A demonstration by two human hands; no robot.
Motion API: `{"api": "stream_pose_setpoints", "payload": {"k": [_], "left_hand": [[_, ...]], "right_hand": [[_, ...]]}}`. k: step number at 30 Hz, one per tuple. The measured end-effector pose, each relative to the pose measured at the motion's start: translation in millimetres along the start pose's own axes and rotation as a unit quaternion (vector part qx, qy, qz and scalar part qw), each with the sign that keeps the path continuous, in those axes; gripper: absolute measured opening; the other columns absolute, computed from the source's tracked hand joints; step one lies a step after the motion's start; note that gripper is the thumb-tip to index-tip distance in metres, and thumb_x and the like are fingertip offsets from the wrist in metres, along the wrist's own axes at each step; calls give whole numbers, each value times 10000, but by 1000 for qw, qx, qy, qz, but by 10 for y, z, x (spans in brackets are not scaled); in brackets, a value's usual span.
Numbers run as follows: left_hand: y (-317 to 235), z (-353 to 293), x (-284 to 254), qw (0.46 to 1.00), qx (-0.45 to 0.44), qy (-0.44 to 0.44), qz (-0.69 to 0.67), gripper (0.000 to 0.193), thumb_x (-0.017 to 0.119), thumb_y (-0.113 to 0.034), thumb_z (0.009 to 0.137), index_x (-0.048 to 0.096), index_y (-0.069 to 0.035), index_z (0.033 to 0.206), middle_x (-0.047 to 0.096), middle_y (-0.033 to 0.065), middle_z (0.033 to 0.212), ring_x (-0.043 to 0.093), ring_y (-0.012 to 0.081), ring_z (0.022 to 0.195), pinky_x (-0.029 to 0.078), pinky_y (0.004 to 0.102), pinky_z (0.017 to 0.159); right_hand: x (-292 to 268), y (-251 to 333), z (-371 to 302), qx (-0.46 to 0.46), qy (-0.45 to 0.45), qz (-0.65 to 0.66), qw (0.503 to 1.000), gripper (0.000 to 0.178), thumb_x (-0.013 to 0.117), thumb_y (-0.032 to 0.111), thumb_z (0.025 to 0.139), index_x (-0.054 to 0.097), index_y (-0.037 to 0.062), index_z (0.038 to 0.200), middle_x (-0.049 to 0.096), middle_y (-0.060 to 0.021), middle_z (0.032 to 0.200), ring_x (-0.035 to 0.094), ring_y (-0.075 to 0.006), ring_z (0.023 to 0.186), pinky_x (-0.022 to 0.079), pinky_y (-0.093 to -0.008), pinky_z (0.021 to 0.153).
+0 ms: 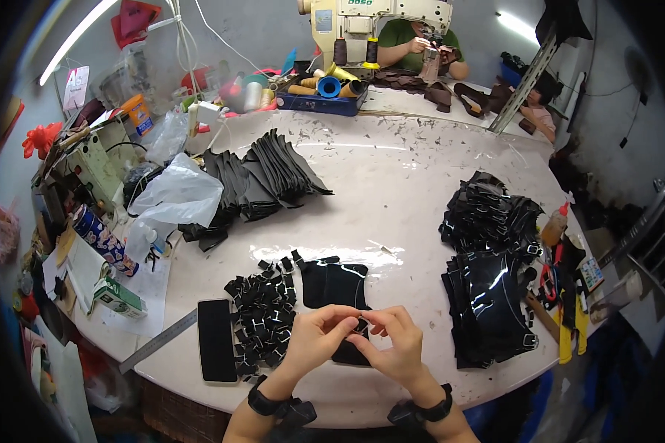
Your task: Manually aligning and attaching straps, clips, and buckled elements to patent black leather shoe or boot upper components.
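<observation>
Both hands pinched together on small black strap loop (361,325): left hand (319,338), right hand (396,341), above black leather panel (335,285) on surface (391,184). Step, judging: fitting loop. Next needs steady fingertip alignment.

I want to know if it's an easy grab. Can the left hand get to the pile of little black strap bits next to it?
Probably yes. The left hand sits just beside the pile of little black strap bits, with nothing between them. But both hands are pinching a small black piece, so it isn't free.
</observation>
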State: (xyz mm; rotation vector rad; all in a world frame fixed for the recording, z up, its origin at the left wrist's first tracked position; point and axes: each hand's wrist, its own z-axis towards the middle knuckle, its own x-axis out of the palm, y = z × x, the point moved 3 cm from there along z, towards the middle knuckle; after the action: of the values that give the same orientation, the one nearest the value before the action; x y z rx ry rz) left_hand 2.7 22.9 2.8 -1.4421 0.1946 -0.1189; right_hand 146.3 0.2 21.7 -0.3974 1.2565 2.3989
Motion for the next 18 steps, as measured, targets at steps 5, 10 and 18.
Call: {"api": "stream_pose_setpoints", "payload": {"k": [5, 10, 18], "left_hand": [[-15, 1, 32, 998, -25, 10, -60, 192, 557, -82, 845, 592, 20, 1004, 647, 97, 829, 628, 138, 734, 501, 214, 670], [-202, 41, 64, 1000, 3, 13, -19, 209, 573, -33, 815, 560, 45, 1009, 592, 85, 889, 580, 137, 858, 504, 247, 747], [-87, -16, 94, 998, 30, 48, 28, 151, 640, -58, 758, 605, 18, 884, 631, 60, 690, 619, 90, 646, 484, 199, 570]], "right_hand": [[-20, -43, -6, -17, -18, 2, 1000, 199, 707, 24, 662, 604, 45, 831, 542, -53, 763, 533, -124, 584, 434, -214, 519], [-42, -157, -23, 123, 6, 149, 981, 85, 614, 16, 767, 537, 13, 801, 559, -56, 752, 554, -100, 607, 444, -212, 549], [24, -220, -90, 226, 17, 308, 924, 106, 535, 74, 857, 467, -6, 858, 561, -51, 734, 572, -96, 631, 467, -214, 583]]}}
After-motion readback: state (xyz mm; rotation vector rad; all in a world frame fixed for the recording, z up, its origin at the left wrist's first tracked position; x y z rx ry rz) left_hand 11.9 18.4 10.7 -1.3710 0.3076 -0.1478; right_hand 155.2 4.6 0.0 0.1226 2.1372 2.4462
